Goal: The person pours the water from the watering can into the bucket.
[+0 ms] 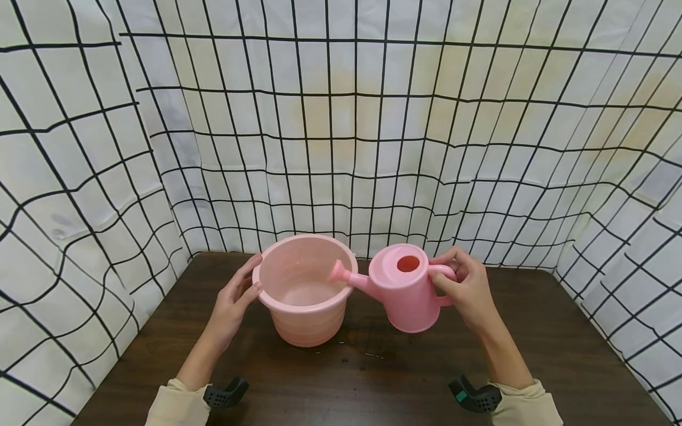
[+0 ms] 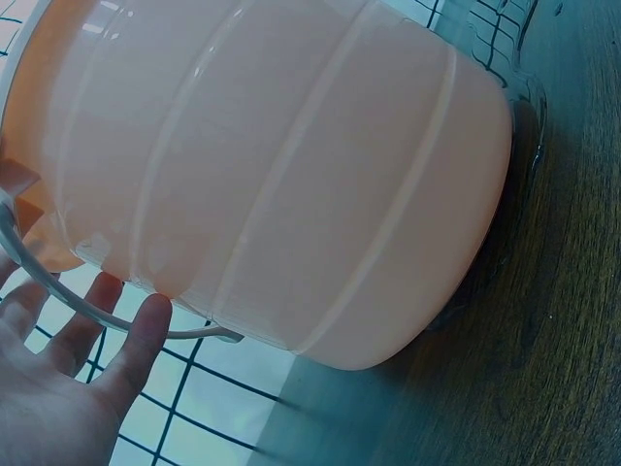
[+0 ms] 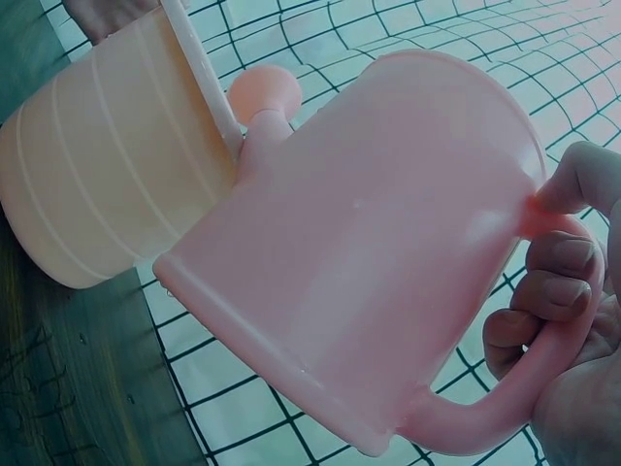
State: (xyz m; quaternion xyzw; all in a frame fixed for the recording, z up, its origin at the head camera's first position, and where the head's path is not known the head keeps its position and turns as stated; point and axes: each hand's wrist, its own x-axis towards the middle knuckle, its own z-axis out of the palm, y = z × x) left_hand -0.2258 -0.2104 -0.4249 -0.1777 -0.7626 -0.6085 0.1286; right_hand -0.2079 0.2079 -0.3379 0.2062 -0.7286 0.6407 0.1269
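A pale pink plastic bucket point(image 1: 308, 319) stands upright on the dark table. My left hand point(image 1: 234, 302) touches its left side near the rim, the fingers fairly straight and spread; in the left wrist view this hand point(image 2: 82, 369) lies by the bucket's thin bail handle point(image 2: 73, 299). To the right is a pink watering can point(image 1: 407, 302), held upright off the table. The fingers of my right hand point(image 1: 466, 287) curl round its handle, as the right wrist view also shows point(image 3: 572, 301). Its spout crosses the bucket's right rim, with the rose point(image 1: 339, 272) above the bucket's inside.
Small water drops point(image 1: 373, 355) lie on the dark wooden table point(image 1: 351, 390) in front of the bucket and can. White cloth with a black grid point(image 1: 341, 148) walls off the back and both sides.
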